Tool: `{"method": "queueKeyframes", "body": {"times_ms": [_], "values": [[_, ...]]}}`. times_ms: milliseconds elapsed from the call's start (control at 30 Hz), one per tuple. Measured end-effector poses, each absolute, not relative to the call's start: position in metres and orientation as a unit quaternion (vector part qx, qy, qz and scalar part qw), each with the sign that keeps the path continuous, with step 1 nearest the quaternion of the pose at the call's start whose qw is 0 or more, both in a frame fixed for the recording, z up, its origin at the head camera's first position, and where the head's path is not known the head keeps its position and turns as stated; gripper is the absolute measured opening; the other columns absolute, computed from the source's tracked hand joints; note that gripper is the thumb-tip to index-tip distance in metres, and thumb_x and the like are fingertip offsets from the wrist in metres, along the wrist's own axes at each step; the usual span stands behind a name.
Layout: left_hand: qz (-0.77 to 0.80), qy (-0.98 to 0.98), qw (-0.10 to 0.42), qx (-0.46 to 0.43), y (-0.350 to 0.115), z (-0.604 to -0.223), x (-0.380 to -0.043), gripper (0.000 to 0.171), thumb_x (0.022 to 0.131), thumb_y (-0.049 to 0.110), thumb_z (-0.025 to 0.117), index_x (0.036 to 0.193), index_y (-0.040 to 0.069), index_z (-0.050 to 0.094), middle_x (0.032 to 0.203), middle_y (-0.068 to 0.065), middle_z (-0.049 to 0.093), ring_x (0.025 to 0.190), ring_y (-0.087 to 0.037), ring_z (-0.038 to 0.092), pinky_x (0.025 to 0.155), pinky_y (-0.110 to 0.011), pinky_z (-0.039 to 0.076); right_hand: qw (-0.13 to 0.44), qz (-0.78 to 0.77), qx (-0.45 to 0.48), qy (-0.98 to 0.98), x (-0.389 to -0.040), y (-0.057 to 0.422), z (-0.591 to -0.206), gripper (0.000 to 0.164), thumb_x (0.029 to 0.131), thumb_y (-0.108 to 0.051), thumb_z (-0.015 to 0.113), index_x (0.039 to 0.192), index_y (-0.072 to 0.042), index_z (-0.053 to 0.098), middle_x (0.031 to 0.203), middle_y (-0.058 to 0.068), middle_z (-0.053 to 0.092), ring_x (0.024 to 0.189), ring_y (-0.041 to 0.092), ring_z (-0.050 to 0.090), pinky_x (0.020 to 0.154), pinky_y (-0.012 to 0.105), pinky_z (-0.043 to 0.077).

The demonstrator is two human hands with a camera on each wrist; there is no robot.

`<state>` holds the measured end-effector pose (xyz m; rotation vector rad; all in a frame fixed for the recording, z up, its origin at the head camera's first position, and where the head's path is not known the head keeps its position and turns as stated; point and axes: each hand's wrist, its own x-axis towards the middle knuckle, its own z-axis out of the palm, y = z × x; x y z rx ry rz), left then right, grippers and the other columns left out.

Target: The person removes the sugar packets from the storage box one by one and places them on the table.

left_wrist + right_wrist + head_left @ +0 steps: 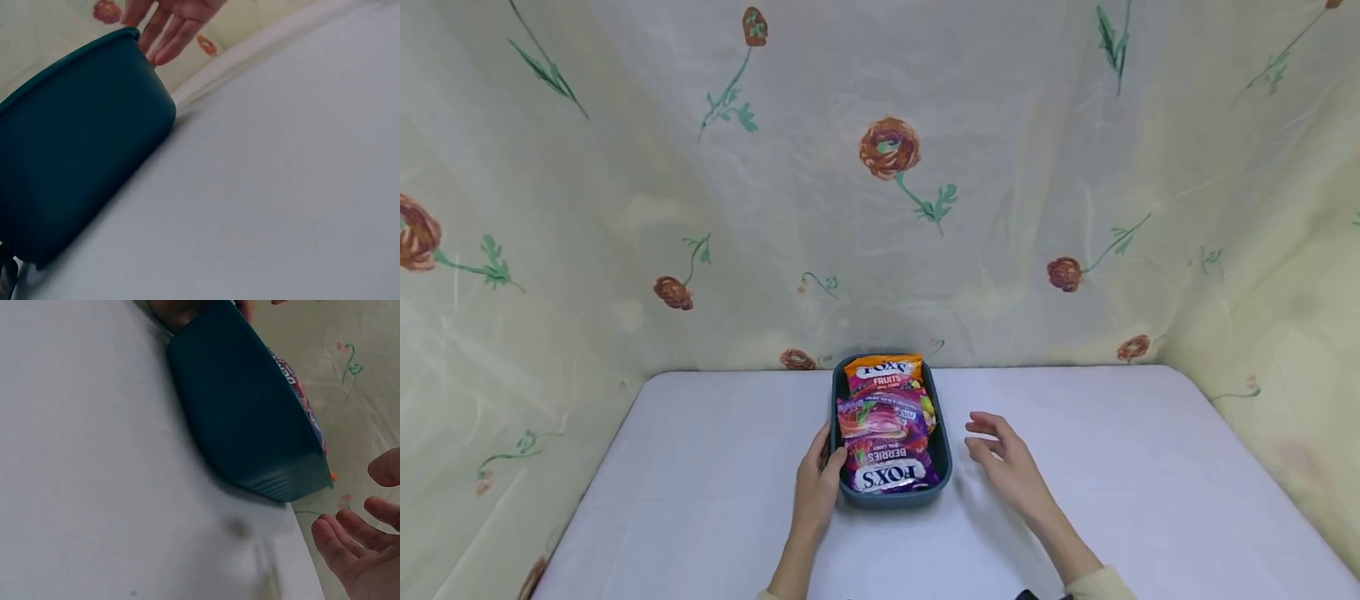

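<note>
A dark teal plastic basket (pixel 898 500) rests on the white table, filled with bags of Fox's candy. The orange-topped fruits bag (pixel 887 379) lies at the far end, the purple berries bag (pixel 891 477) at the near end, and a pink and purple candy bag (pixel 880 421) overlaps them in the middle. My left hand (pixel 816 487) grips the basket's left side, thumb over the rim and fingers along the outer wall. Apart from the basket, to its right, my right hand (pixel 1006 467) hovers with relaxed, slightly bent fingers and holds nothing; in the right wrist view its fingers (pixel 359 540) point toward the basket.
Around the basket spreads the white tabletop (pixel 715 467). A flower-printed curtain (pixel 1000 208) hangs right behind the table's back edge, close to the basket's far end, and continues along both sides.
</note>
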<state>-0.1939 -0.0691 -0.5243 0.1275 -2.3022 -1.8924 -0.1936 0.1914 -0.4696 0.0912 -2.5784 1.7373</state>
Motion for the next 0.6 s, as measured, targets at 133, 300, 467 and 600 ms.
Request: {"method": "queueKeyframes", "body": {"times_ms": [133,300,467,600], "values": [[-0.650,-0.753,0.079,0.061,-0.065,-0.524,-0.198,0.055,0.092,0.021,0.049,0.146,0.019,0.037,0.151,-0.005,0.037,0.141,-0.029,0.031,0.114,-0.049,0.027,0.006,0.594,0.037,-0.803,-0.195,0.183,-0.461,0.041,0.094,-0.010,0.052,0.134,-0.004,0.043,0.130,0.023,0.052,0.115,0.034,0.058,0.087,0.021,0.053],[-0.669,-0.736,0.082,0.064,-0.065,-0.527,-0.198,0.055,0.091,0.017,0.050,0.145,0.019,0.039,0.151,-0.007,0.037,0.142,-0.030,0.030,0.114,-0.049,0.026,-0.026,0.636,0.049,-0.770,-0.192,0.175,-0.454,0.044,0.096,-0.015,0.050,0.138,-0.009,0.039,0.136,0.020,0.047,0.121,0.034,0.054,0.090,0.026,0.053],[-0.678,-0.729,0.071,0.059,-0.065,-0.525,-0.199,0.054,0.092,0.020,0.051,0.145,0.020,0.039,0.152,-0.008,0.036,0.141,-0.031,0.030,0.114,-0.049,0.026,-0.079,0.656,0.069,-0.747,-0.189,0.169,-0.450,0.050,0.096,-0.025,0.050,0.142,-0.015,0.033,0.143,0.015,0.041,0.130,0.032,0.047,0.096,0.029,0.050],[-0.672,-0.734,0.067,0.068,-0.065,-0.523,-0.201,0.054,0.092,0.021,0.051,0.145,0.018,0.038,0.151,-0.008,0.037,0.141,-0.031,0.031,0.114,-0.049,0.027,-0.087,0.648,0.062,-0.754,-0.187,0.160,-0.445,0.050,0.096,-0.021,0.050,0.143,-0.012,0.034,0.146,0.012,0.040,0.135,0.031,0.041,0.106,0.040,0.042]]}}
